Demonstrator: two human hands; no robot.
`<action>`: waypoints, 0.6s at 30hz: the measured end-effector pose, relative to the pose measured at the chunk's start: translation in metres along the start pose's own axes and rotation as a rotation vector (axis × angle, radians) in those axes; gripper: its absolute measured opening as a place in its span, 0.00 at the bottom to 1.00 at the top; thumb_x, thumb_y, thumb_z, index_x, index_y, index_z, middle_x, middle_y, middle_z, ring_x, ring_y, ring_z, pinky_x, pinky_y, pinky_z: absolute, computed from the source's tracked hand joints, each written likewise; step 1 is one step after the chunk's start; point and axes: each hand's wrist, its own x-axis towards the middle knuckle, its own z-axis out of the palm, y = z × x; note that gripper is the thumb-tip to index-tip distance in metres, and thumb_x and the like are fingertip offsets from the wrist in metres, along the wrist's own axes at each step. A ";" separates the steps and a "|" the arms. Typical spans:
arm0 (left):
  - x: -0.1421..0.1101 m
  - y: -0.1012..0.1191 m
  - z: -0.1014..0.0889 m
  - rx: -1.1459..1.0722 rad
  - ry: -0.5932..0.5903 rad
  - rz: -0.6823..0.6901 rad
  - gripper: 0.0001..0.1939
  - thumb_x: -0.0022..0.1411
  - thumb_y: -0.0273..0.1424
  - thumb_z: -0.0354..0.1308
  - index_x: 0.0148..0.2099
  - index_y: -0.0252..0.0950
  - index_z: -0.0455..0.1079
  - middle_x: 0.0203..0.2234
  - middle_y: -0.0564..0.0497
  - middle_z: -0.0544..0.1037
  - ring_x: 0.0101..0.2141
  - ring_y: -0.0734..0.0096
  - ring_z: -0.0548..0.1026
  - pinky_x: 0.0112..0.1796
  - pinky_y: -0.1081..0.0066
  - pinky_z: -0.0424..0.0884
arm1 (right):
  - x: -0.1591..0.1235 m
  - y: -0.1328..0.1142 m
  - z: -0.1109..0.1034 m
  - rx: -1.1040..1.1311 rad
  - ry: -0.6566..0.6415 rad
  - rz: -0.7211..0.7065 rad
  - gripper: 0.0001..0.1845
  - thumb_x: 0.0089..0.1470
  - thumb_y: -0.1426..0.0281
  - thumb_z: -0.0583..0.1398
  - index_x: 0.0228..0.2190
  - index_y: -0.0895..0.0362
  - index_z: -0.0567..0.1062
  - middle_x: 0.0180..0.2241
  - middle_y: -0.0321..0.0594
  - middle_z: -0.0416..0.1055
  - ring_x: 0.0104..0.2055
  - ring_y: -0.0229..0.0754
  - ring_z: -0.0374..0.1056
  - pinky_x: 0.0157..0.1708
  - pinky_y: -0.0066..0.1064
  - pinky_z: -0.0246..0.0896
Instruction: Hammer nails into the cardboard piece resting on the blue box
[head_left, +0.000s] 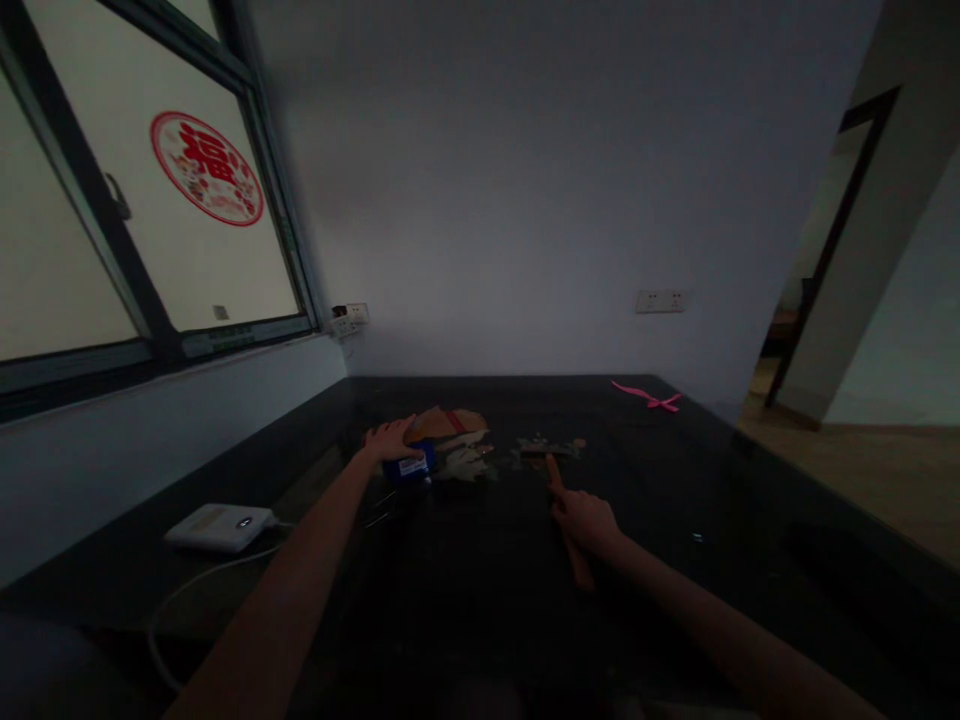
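Observation:
My left hand (pixel 391 440) lies on top of a small blue container with a white label (pixel 412 466), fingers curled over it, next to a brown paper piece with a red band (pixel 448 423). My right hand (pixel 586 520) is closed around a long orange-brown stick-like tool (pixel 568 520) whose far end points toward a small pile of pale scraps (pixel 541 447). Both rest on a dark table (pixel 675 470). The light is dim and small details are hard to make out.
A white power bank (pixel 220 526) with a cable lies at the table's left edge. A pink ribbon (pixel 651 397) lies at the far right. Window and wall sockets (pixel 351 318) are on the left; a doorway is at the right.

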 end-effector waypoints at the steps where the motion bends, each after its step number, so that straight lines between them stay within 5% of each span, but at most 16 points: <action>1: 0.000 0.000 0.000 0.000 0.001 -0.003 0.55 0.40 0.60 0.53 0.66 0.46 0.37 0.62 0.45 0.51 0.58 0.39 0.50 0.51 0.43 0.50 | -0.004 0.009 -0.001 -0.003 -0.001 0.012 0.23 0.55 0.66 0.50 0.53 0.49 0.67 0.41 0.48 0.75 0.40 0.50 0.72 0.34 0.36 0.62; 10: 0.002 -0.001 -0.002 0.039 -0.009 -0.015 0.55 0.40 0.61 0.52 0.66 0.46 0.37 0.62 0.44 0.51 0.58 0.41 0.52 0.51 0.46 0.52 | -0.033 0.077 -0.010 -0.009 -0.004 0.135 0.24 0.57 0.65 0.48 0.55 0.52 0.64 0.43 0.51 0.73 0.41 0.53 0.71 0.34 0.38 0.61; 18: -0.011 0.027 -0.009 0.050 -0.002 0.123 0.54 0.40 0.59 0.54 0.65 0.44 0.41 0.61 0.45 0.55 0.58 0.48 0.55 0.52 0.56 0.56 | -0.035 0.087 -0.008 0.022 0.001 0.153 0.25 0.57 0.64 0.48 0.55 0.52 0.64 0.44 0.49 0.73 0.42 0.52 0.71 0.36 0.38 0.62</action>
